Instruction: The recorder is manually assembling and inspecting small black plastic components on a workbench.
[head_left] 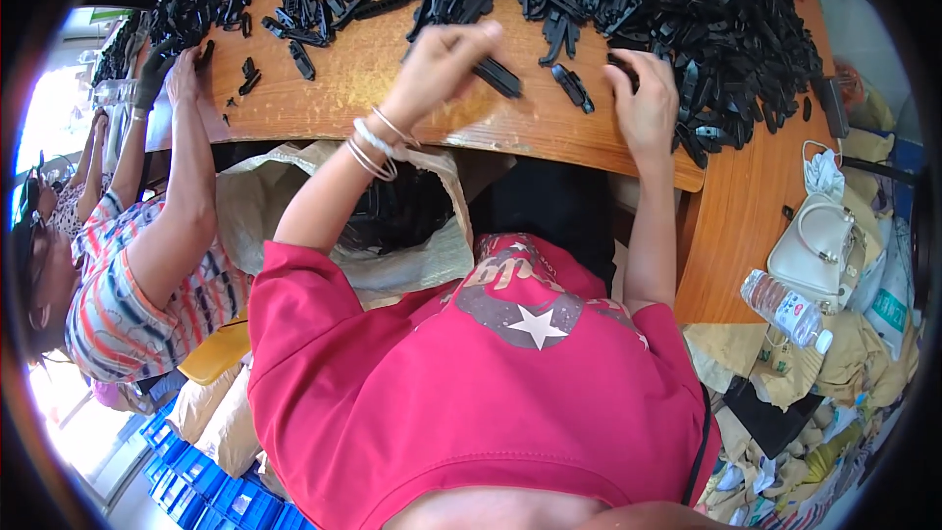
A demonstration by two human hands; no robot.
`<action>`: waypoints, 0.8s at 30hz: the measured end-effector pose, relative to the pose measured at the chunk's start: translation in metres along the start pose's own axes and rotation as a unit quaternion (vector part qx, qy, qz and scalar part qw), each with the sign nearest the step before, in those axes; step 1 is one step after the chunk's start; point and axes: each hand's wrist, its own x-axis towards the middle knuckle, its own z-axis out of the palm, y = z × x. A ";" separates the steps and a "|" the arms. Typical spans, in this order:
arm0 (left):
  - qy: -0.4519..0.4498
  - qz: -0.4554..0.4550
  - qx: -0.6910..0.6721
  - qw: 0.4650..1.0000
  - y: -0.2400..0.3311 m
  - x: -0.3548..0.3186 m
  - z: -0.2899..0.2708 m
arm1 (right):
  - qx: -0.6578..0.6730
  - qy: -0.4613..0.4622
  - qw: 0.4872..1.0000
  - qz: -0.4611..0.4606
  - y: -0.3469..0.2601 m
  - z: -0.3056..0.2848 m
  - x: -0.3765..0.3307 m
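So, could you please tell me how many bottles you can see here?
1: the bottle sits on the right side of the view, beside the white bag. Others may be hidden in the clutter.

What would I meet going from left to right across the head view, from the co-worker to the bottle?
Co-worker's striped shirt → white bracelets → the person's left hand → black part beside its fingers → loose black part on the table → right hand → clear bottle.
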 end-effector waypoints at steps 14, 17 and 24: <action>0.071 0.195 0.472 0.857 -0.064 0.060 -0.058 | -0.163 -0.156 0.974 0.037 0.020 -0.008 0.022; 0.058 0.234 0.495 0.835 -0.062 0.049 -0.035 | -0.179 -0.112 0.978 -0.003 0.018 -0.002 0.018; 0.184 0.333 0.425 0.821 -0.042 0.036 -0.030 | 0.209 -0.005 0.966 0.153 -0.012 -0.011 0.004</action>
